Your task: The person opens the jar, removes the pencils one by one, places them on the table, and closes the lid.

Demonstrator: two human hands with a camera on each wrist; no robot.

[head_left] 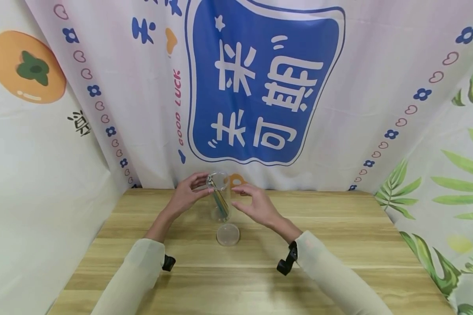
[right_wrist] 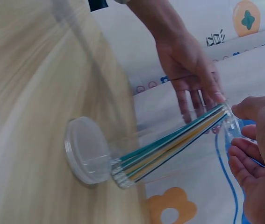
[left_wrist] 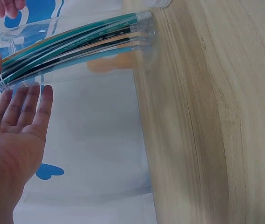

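Note:
A clear cylindrical jar (head_left: 226, 194) stands upright and uncovered at the back of the wooden table, several pencils (head_left: 220, 203) leaning inside it. In the left wrist view the pencils (left_wrist: 76, 44) are green, black and blue, eraser ends at the jar's bottom. My left hand (head_left: 186, 194) holds the jar near its mouth, thumb at the near side and fingers behind. To the right, my right hand (head_left: 257, 204) hovers beside the jar, thumb and fingers parted with nothing between them. A round translucent lid (head_left: 227, 234) lies on the table in front of the jar.
A printed cloth (head_left: 153, 131) hangs right behind the table's back edge, close to the jar. Patterned cloths also hang at the left and right sides. The wooden table (head_left: 228, 280) extends toward me. A black strap (head_left: 287, 262) circles my right wrist.

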